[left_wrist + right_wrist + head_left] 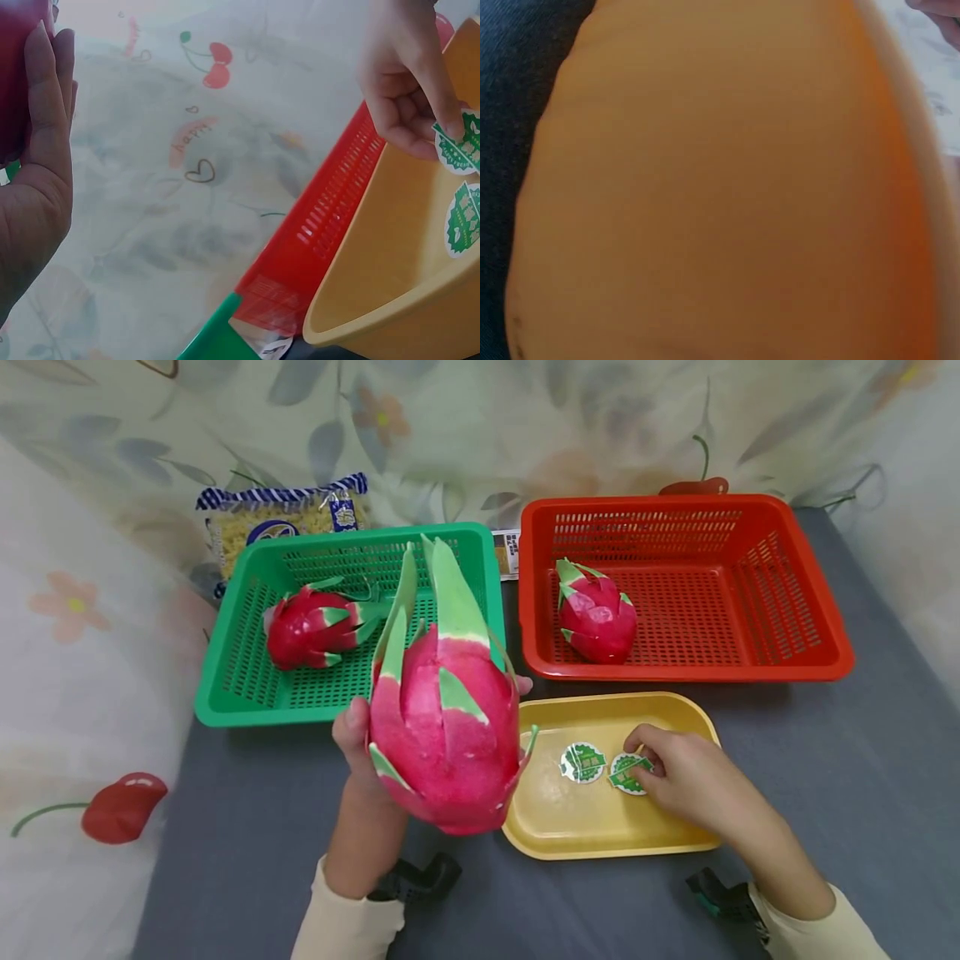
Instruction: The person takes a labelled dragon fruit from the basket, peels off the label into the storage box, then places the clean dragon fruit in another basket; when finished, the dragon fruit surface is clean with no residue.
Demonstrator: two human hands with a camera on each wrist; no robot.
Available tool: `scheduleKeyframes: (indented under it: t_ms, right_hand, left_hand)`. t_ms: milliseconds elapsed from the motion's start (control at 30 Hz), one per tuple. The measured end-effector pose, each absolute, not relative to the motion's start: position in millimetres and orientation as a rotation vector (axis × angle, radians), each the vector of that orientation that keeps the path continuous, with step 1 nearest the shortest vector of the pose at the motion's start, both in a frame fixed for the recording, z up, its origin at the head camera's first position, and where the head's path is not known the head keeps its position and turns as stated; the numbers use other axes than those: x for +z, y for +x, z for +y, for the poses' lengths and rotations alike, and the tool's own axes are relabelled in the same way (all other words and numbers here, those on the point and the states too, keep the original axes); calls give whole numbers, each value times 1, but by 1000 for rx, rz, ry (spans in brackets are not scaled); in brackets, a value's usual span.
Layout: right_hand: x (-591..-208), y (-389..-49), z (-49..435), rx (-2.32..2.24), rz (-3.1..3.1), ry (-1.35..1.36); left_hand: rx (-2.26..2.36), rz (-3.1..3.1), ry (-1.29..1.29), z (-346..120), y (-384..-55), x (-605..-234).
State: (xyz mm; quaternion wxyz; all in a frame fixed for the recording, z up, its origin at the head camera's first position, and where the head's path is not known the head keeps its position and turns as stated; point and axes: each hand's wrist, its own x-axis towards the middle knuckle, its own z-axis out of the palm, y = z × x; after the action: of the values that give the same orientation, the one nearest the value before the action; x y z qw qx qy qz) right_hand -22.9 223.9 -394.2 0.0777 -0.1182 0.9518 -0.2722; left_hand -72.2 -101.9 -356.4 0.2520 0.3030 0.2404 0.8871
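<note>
My left hand (362, 752) holds up a large pink dragon fruit (450, 735) with green-tipped scales, its leafy end pointing away. The fruit hides most of the palm; a fingertip shows at its right side. In the left wrist view, long fingers (46, 112) lie along the fruit's side. Over the yellow tray (547, 827), my right hand (682, 777) pinches the edge of a round green-and-white sticker (624, 776) with thumb and curled forefinger. A second sticker (582, 763) lies just to its left. A blurred orange-yellow surface (720, 180) fills most of the right wrist view.
Behind the held fruit stands a green basket (217, 693) with another dragon fruit (307, 631). The red basket (787, 672) at back right has one dragon fruit (597, 618) in its left part. A bag of pasta (277, 518) leans behind the green basket.
</note>
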Motion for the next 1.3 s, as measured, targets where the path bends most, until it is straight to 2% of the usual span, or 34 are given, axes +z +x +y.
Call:
scheduleKeyframes:
  t_ms: [967, 1167, 1300]
  right_hand:
    - [-413, -23, 213, -384, 3030, -173]
    - [-399, -19, 216, -374, 3023, -96]
    - [-372, -18, 224, -624, 3100, -161]
  left_hand:
    - [2369, 513, 803, -104, -68, -361]
    - [2401, 606, 796, -103, -67, -357]
    - [2456, 765, 794, -93, -73, -349]
